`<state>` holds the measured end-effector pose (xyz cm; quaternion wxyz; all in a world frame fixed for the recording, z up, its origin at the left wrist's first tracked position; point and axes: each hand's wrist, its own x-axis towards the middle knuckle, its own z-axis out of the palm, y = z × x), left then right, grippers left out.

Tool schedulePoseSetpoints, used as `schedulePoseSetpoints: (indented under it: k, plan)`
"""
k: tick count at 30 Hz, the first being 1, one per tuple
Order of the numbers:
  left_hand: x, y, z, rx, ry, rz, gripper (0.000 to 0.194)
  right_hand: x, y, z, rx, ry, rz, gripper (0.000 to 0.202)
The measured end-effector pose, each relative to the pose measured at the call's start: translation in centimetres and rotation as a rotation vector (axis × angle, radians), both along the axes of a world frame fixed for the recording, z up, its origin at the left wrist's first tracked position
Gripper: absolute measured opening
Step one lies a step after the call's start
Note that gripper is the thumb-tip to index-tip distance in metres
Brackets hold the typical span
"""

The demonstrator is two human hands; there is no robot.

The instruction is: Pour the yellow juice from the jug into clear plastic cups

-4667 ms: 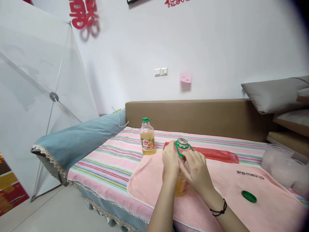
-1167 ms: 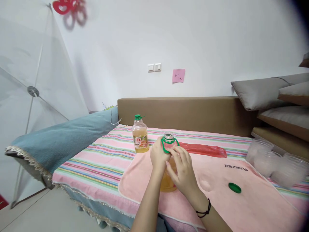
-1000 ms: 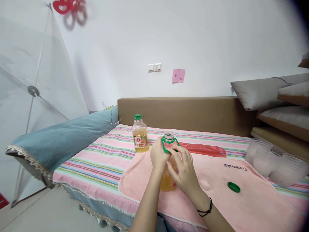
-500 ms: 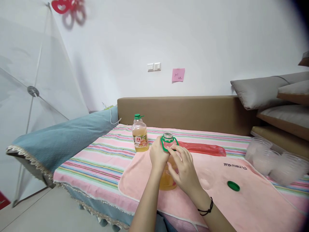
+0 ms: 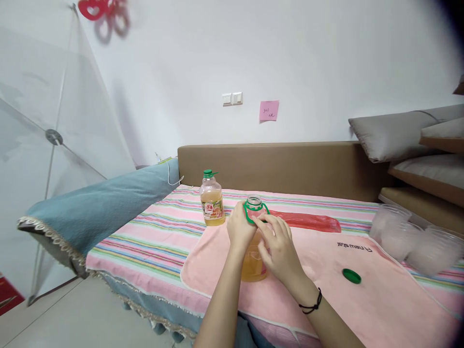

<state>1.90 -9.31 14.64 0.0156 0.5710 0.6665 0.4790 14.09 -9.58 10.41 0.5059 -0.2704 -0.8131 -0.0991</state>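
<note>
An uncapped clear plastic bottle (image 5: 253,271) of amber drink stands upright before me on a pink blanket. A green carry handle (image 5: 267,208) rings its neck, and its mouth faces up. My left hand (image 5: 241,228) is closed round the left side of the bottle below the neck. On the other side, my right hand (image 5: 279,245) has its bent fingertips at the near edge of the green handle; the thumb is lower, beside the bottle. A round green cap (image 5: 351,276) lies on the blanket to the right. The hands cover much of the bottle's upper body.
A second bottle (image 5: 212,203) with a green cap stands at the back left. Behind my hands lies a red plastic bag (image 5: 311,221). Stacked clear plastic cups (image 5: 402,239) rest at the right, below grey cushions (image 5: 398,133). A brown backrest (image 5: 275,166) runs along the wall.
The view has shifted slightly. My right thumb has shifted a little against the bottle's side; the fingertips stay at the green handle. My left hand keeps its hold.
</note>
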Motion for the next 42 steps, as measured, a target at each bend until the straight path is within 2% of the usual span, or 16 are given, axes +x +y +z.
schedulePoseSetpoints:
  k: [5,8,11,14,15,16,18,21,24,27,31,38,42]
  plan:
    - [0.0,0.0,0.1,-0.010,-0.014,-0.022,0.028,0.0,-0.2,1.2,-0.018,-0.033,-0.022,0.058]
    - [-0.2,0.2,0.2,0.004,-0.087,-0.106,0.031,0.0,-0.4,2.4,-0.039,-0.059,-0.030,0.047]
    - [-1.2,0.2,0.3,0.000,-0.119,-0.253,0.041,0.1,-0.5,3.5,-0.084,-0.070,-0.022,0.032]
    - [-3.5,-0.3,0.1,-0.041,-0.174,-0.461,0.052,0.2,-0.3,3.7,-0.121,-0.072,0.002,0.023]
    - [-4.5,-0.5,-0.2,-0.070,-0.281,-0.562,0.053,0.2,-0.2,3.5,-0.122,-0.072,0.006,0.022]
    - [-5.5,-0.6,-0.6,-0.078,-0.415,-0.606,0.053,0.1,-0.1,3.2,-0.115,-0.071,0.003,0.022]
    - [-7.3,-0.9,-1.9,-0.041,-0.660,-0.539,0.053,-0.2,0.2,2.5,-0.076,-0.056,-0.028,0.021]
    - [-8.6,-0.8,-4.4,-0.014,-0.754,-0.446,0.055,-0.8,0.6,1.5,-0.009,-0.030,-0.070,0.021]
    - [-7.7,-0.1,-6.7,-0.017,-0.827,-0.442,0.060,-1.3,0.9,1.0,0.022,0.005,-0.057,0.019]
    - [-5.9,0.8,-8.1,0.038,-0.879,-0.460,0.063,-1.5,1.1,0.5,0.046,0.053,-0.032,0.018]
    - [-4.2,1.4,-9.0,0.118,-0.921,-0.425,0.060,-1.3,1.7,-0.4,0.103,0.109,-0.027,0.021]
    - [-3.8,0.9,-9.9,0.144,-0.889,-0.403,0.054,-2.5,3.6,-1.3,0.180,0.260,-0.059,0.019]
    - [-4.2,-0.2,-10.0,0.107,-0.813,-0.515,0.062,-3.0,4.9,-1.3,0.201,0.308,-0.029,0.018]
